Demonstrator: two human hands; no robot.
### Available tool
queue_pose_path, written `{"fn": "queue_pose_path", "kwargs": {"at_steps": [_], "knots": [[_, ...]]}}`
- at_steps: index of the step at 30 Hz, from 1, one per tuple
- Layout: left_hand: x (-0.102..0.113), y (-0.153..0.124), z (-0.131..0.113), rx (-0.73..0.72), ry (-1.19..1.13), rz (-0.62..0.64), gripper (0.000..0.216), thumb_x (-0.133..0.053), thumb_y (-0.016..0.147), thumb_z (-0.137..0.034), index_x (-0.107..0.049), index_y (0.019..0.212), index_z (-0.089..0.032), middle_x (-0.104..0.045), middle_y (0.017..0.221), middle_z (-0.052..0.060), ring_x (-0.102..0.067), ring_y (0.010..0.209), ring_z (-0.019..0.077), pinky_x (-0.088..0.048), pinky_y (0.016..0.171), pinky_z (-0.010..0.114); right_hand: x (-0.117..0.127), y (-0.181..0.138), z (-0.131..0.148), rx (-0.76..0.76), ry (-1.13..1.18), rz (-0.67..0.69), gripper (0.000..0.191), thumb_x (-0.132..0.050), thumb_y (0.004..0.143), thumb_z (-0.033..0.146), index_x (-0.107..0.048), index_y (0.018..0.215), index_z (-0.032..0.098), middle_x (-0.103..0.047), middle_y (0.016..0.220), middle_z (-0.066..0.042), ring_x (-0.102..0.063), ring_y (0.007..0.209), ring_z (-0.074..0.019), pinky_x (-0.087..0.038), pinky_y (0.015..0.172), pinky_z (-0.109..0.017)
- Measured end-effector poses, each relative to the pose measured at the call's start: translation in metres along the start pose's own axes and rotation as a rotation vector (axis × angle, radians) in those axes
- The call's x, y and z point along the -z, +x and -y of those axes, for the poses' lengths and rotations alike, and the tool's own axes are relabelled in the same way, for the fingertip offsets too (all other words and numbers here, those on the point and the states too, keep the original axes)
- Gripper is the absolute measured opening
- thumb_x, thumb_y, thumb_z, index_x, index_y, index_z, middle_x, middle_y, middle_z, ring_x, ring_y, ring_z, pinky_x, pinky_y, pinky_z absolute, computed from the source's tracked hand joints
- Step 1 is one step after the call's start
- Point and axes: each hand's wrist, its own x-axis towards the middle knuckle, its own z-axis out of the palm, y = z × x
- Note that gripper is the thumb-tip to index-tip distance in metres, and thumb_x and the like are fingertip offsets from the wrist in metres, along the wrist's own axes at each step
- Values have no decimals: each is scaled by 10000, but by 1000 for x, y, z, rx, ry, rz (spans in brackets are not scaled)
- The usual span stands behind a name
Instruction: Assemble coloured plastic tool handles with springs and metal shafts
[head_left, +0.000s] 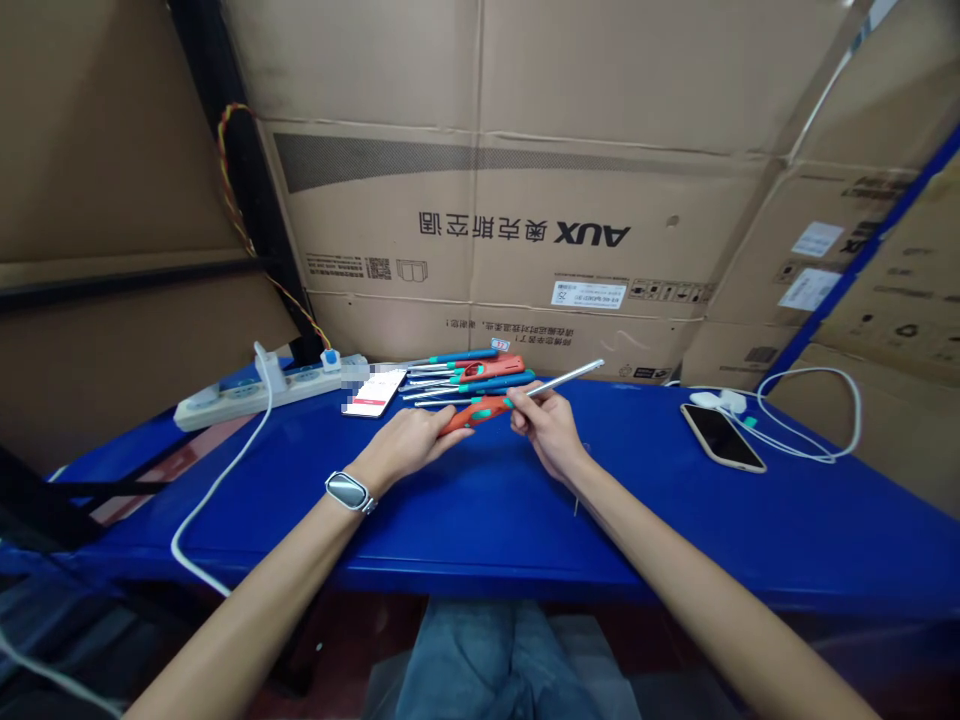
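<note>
Both hands hold one long-nosed lighter (487,406) over the blue table (480,520). It has an orange handle with a teal trigger and a thin metal tube pointing up to the right. My left hand (409,440) is closed around the orange handle. My right hand (546,420) pinches the base of the metal tube, just beyond the handle. A watch sits on my left wrist. Behind the hands lies a pile of similar lighters (465,378), blue and orange, with their metal tubes pointing left.
A white power strip (259,388) with a trailing cable lies at the back left, with a small red-and-white card (373,392) beside it. A phone (721,436) on a white charging cable rests at the right. Cardboard boxes (517,230) wall in the back.
</note>
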Motion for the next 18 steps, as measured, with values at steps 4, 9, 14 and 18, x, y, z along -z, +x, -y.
{"fn": "queue_pose_path", "kwargs": {"at_steps": [4,9,14,18], "knots": [[-6,-1,-1,0,1,29,374,-412,1007,-490,-515,798,-197,-570,573,-5,-540,490,166,-248,497,262,5,0,-6,-31,-64,9,372,-819,679,457,-586,749,175,-546,466,52,-427,429,-77,-311,447,-217],[-10,1,-8,35,-162,32,371,-414,997,-476,-488,759,-202,-512,548,-18,-497,469,156,-255,501,262,-4,-5,-16,-89,-133,60,429,-729,737,572,-580,763,170,-548,494,38,-439,441,-83,-335,456,-222],[-10,5,-20,58,-512,32,399,-302,1034,-446,-535,841,-187,-600,637,-3,-551,537,141,-365,556,240,-19,-10,-27,-38,-263,187,469,-697,731,618,-594,857,178,-555,626,26,-499,540,-115,-398,495,-243],[-5,-1,-12,14,-578,-36,408,-329,1025,-453,-600,908,-172,-631,655,1,-585,576,146,-414,585,245,-8,-6,-24,62,-477,117,426,-550,858,613,-582,851,189,-626,756,-22,-586,687,-164,-472,623,-280]]}}
